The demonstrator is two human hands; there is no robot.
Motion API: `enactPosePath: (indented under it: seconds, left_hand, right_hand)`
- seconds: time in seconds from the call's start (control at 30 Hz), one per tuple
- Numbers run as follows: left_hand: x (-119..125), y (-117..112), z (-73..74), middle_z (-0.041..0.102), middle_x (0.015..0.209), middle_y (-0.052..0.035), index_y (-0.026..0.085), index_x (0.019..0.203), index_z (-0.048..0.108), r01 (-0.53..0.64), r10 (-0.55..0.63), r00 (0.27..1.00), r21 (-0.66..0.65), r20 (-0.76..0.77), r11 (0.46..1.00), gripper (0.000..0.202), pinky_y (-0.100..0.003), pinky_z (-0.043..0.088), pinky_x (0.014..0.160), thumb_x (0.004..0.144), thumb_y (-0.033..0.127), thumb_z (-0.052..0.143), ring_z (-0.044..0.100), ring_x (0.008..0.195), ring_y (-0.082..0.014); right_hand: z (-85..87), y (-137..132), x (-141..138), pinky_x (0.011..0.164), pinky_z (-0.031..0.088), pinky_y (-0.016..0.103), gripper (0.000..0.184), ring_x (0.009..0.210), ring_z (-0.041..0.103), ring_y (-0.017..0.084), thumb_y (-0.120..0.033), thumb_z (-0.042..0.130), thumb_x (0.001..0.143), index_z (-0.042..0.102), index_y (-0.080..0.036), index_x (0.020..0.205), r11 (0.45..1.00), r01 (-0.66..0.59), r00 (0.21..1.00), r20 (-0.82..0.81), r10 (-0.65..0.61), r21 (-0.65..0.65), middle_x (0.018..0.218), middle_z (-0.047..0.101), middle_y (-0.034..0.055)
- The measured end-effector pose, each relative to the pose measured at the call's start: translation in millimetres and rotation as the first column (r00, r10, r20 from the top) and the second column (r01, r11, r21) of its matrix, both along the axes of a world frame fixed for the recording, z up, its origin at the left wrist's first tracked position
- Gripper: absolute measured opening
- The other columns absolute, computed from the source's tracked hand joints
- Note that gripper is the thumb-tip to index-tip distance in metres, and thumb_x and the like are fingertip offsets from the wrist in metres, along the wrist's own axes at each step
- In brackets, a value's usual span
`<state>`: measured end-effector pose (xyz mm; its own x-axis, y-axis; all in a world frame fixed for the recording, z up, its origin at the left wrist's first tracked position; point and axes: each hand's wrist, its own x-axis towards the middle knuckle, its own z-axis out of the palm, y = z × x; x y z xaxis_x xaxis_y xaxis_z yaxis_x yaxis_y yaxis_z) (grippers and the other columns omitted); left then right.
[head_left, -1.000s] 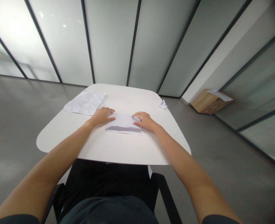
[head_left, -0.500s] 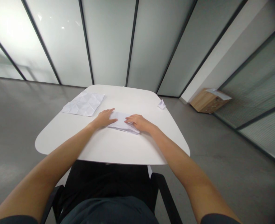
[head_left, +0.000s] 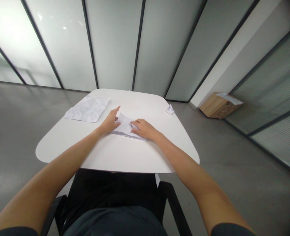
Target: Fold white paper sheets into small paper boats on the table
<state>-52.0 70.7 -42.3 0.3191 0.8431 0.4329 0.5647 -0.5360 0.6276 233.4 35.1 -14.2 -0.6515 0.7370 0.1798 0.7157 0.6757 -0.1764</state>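
Left hand [head_left: 108,123] open, fingers fanned, index lifted and pointing toward the far edge, its heel and thumb side at the left end of a folded white paper [head_left: 124,127]. Right hand [head_left: 144,128] lying flat and narrow, fingers together and slightly curled, resting on the right half of the same paper, no pinch visible. Paper sits between the hands, near the middle of a white round-cornered table [head_left: 105,154], its upper layer lifting slightly at the left (exact number of folds too small to tell). Both forearms stretch out from the near side, over the table's near edge. Below that edge, dark clothing [head_left: 115,223] on the person's lap and black chair arms [head_left: 174,203] on either side. Farther left on the tabletop, well apart from the left hand, a flat sheet of paper [head_left: 87,109] with a dense web of creases. At the far right edge of the table, a small folded paper piece [head_left: 170,110]. Grey polished floor [head_left: 24,131] spreads around the table. Off to the far right on that floor, a low wood-toned box [head_left: 218,109] with a white sheet [head_left: 227,98] on its top. Beyond everything, frosted glass panels [head_left: 115,42] in thin black frames.
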Motion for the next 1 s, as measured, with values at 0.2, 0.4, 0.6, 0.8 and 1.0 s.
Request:
enactPosePath:
  seconds: [0.2,0.4,0.6,0.8,1.0]
  left_hand:
    - [1.1,-2.0,0.0,0.063,0.145,-0.0165,0.022,0.173,0.015,0.016,-0.019,1.0,-0.086,-0.024,0.996,0.108,-0.032,0.059,0.088,0.079,0.019,0.067,0.07,0.089,-0.0153]
    - [2.8,-6.8,5.9,0.074,0.124,-0.0109,0.018,0.163,0.044,0.058,-0.07,0.991,-0.107,-0.114,0.993,0.086,-0.034,0.06,0.091,0.079,0.022,0.062,0.071,0.096,-0.0199]
    - [3.6,-7.9,10.2,0.075,0.131,-0.0086,0.021,0.138,0.07,0.098,-0.114,0.96,-0.074,-0.257,0.992,0.059,-0.035,0.06,0.096,0.08,0.023,0.057,0.073,0.106,-0.0238]
    - [5.6,-17.8,19.5,0.076,0.126,-0.0062,0.026,0.133,0.075,0.206,-0.206,0.925,-0.034,-0.318,0.978,0.049,-0.032,0.056,0.099,0.088,0.024,0.058,0.073,0.104,-0.0222]
    - [7.8,-22.4,18.5,0.072,0.13,-0.012,0.025,0.135,0.076,0.292,-0.254,0.884,0.038,-0.393,0.956,0.046,-0.043,0.046,0.116,0.098,0.049,0.063,0.066,0.121,-0.0287]
  right_hand:
    - [-5.0,-1.3,-4.1,0.113,0.045,0.049,0.06,0.129,0.058,0.034,-0.057,0.056,0.106,0.059,-0.022,0.155,0.999,0.035,0.998,0.054,-0.037,0.035,0.141,0.061,0.0182]
    - [-13.6,4.7,-2.5,0.124,0.035,0.054,0.059,0.147,0.049,0.036,-0.058,0.054,0.106,0.059,-0.026,0.155,0.999,0.027,0.998,0.059,-0.029,0.041,0.164,0.05,0.0123]
    - [-14.9,5.8,-2.1,0.127,0.031,0.056,0.059,0.151,0.047,0.035,-0.059,0.052,0.106,0.058,-0.028,0.156,0.999,0.035,0.998,0.061,-0.036,0.018,0.166,0.05,0.0085]
    - [-13.1,12.2,2.2,0.125,0.037,0.052,0.064,0.149,0.05,0.034,-0.061,0.051,0.106,0.057,-0.023,0.157,1.0,-0.015,0.999,0.051,0.014,0.018,0.164,0.052,0.0112]
    - [-15.0,17.4,6.6,0.128,0.033,0.056,0.061,0.153,0.048,0.035,-0.058,0.057,0.104,0.06,-0.021,0.153,1.0,-0.012,1.0,0.022,0.013,-0.011,0.163,0.052,0.0142]
